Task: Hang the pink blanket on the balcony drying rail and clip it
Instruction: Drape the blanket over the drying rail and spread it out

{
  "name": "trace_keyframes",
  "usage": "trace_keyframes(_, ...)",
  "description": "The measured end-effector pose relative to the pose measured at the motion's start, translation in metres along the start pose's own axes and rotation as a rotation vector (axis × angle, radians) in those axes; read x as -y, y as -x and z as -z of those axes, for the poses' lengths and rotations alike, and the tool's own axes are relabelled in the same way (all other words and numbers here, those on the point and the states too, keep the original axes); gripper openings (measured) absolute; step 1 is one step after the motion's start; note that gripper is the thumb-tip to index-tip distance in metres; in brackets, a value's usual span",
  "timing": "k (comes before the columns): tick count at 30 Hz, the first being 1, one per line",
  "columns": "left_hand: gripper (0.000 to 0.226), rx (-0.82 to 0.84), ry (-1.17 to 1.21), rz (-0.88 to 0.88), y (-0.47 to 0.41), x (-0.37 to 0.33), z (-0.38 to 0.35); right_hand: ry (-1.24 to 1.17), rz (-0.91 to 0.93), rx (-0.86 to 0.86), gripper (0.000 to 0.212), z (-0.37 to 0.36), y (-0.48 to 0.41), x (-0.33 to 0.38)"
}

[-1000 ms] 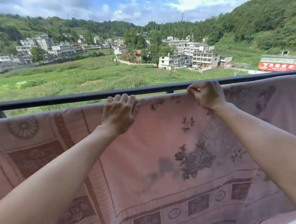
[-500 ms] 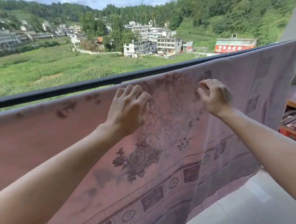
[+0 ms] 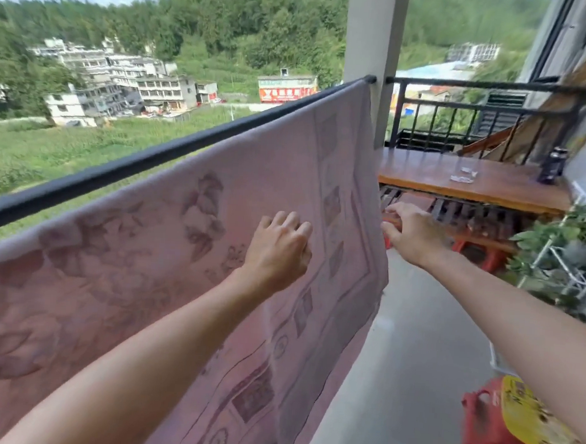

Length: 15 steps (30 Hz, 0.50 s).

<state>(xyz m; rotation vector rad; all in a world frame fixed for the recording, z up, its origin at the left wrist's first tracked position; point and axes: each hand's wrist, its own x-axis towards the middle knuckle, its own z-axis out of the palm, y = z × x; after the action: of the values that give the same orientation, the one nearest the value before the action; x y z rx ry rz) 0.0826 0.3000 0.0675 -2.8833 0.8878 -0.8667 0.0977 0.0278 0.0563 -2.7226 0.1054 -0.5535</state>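
Head view: hands had dropped off the rail [image 3: 151, 160]. Left hand [image 3: 276, 251] gripped the blanket [image 3: 126, 280] mid-frame with curled fingers; right hand [image 3: 412, 234] grip was unclear. No clips yet.

- what's off to the right?
- i've got a wooden table [image 3: 425, 173] past the white pillar [image 3: 373, 38], dark bottle [image 3: 551, 166] standing on it, leafy plant [image 3: 560, 238] beside it, red stool [image 3: 481, 435] nearer me.
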Motion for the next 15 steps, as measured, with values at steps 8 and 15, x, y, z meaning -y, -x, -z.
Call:
trace_keyframes(8,0.016,0.070,0.009,-0.051,-0.094,-0.066,-0.050,0.030,-0.107,-0.023,0.032,0.023,-0.033,-0.115)
trace_keyframes(15,0.020,0.032,-0.031,0.025,-0.199,-0.100,-0.055,0.016,-0.106,0.011,0.031,0.056,-0.122,-0.188)
